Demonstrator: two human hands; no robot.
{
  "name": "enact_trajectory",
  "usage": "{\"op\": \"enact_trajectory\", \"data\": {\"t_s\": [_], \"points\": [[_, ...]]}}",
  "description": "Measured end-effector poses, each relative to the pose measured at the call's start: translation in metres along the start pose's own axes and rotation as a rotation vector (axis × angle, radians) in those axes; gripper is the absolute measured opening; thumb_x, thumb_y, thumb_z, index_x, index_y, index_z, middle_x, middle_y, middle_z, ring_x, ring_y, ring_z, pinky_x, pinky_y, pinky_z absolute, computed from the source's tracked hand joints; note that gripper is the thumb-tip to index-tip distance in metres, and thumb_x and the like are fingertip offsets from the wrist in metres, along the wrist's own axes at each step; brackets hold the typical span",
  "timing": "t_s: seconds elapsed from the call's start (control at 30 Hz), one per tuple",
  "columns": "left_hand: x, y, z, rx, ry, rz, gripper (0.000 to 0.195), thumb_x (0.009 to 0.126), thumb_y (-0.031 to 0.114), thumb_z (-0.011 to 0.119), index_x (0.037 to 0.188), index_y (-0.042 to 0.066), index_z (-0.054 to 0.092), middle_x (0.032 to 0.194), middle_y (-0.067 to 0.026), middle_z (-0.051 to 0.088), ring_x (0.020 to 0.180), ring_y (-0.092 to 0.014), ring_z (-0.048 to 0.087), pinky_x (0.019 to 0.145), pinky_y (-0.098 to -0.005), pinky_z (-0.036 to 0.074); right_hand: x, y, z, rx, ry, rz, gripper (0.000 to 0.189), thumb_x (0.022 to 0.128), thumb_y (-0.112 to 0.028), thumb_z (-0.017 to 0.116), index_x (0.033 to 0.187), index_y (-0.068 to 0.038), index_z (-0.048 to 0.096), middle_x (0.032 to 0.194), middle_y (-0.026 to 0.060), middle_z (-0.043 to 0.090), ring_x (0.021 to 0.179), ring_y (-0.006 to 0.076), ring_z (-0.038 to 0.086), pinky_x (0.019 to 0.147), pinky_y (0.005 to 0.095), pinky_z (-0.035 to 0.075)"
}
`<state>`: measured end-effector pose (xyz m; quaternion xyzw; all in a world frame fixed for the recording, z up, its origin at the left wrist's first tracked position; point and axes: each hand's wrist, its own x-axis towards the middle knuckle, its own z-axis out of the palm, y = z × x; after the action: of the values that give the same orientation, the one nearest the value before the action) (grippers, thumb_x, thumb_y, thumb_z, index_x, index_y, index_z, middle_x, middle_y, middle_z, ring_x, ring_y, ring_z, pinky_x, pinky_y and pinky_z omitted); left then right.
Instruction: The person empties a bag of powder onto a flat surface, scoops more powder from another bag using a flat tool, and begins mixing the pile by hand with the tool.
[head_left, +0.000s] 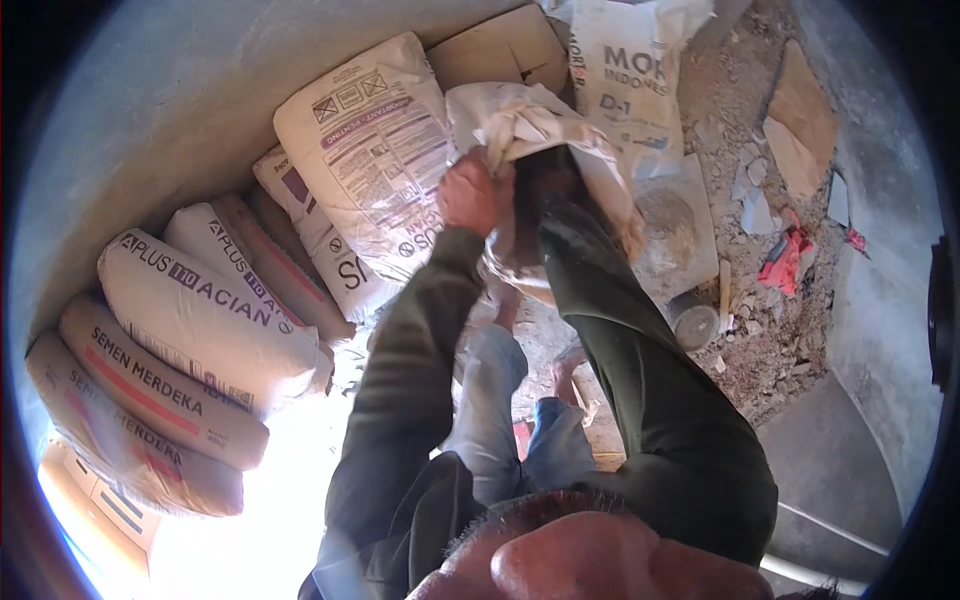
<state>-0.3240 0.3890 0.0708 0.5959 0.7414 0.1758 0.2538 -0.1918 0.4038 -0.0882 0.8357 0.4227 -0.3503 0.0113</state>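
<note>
An opened paper sack (536, 124), its mouth rolled back and its upper edge crumpled, stands upright before me. My left hand (471, 191) is closed around the left side of its rim. My right arm reaches down through the mouth into the sack. Deep shadow inside makes my right hand (556, 176) only faintly visible, so its fingers and anything in them cannot be made out. A full Plus Acian sack (367, 150) leans close beside my left hand. Just right of the opened sack stands a white mortar sack (630, 90).
Several cement sacks (161, 382) lean along the wall at left. A cardboard piece (499, 49) is behind the opened sack. On the right lie rubble (795, 360), a broken board (802, 124), a red scrap (786, 259) and a round container (694, 322). A wall (889, 247) bounds the right.
</note>
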Motion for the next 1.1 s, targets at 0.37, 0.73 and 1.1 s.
{"op": "enact_trajectory", "data": {"t_s": [0.37,0.73,1.1], "points": [[-0.001,-0.009,-0.015,-0.205,0.003,-0.006,0.024,0.072,0.02,0.062,0.085,0.001,0.058,0.07,-0.0216,0.059,0.066,-0.039,0.058,0.058,-0.0451,0.046,0.048,-0.005,0.044,-0.021,0.105,-0.034,0.028,0.079,-0.019,0.058,0.102,-0.003,0.056,0.1,0.0151,0.06,0.088,0.0311,0.06,0.074,0.0387,0.05],[-0.008,-0.018,-0.018,-0.216,-0.072,-0.033,0.029,0.07,0.018,0.065,0.091,0.001,0.055,0.078,-0.0154,0.058,0.073,-0.032,0.058,0.064,-0.0411,0.048,0.048,-0.007,0.057,0.019,0.087,-0.072,0.03,0.078,-0.019,0.059,0.104,-0.004,0.055,0.101,0.0136,0.06,0.089,0.0304,0.059,0.076,0.0386,0.049],[-0.01,-0.022,-0.019,-0.192,-0.105,-0.026,0.03,0.069,0.018,0.065,0.093,0.001,0.056,0.078,-0.0161,0.059,0.071,-0.033,0.059,0.063,-0.0408,0.048,0.048,-0.007,0.066,0.083,0.088,-0.09,0.032,0.077,-0.018,0.06,0.105,-0.004,0.053,0.101,0.0121,0.059,0.091,0.0296,0.059,0.078,0.0386,0.049]]}}
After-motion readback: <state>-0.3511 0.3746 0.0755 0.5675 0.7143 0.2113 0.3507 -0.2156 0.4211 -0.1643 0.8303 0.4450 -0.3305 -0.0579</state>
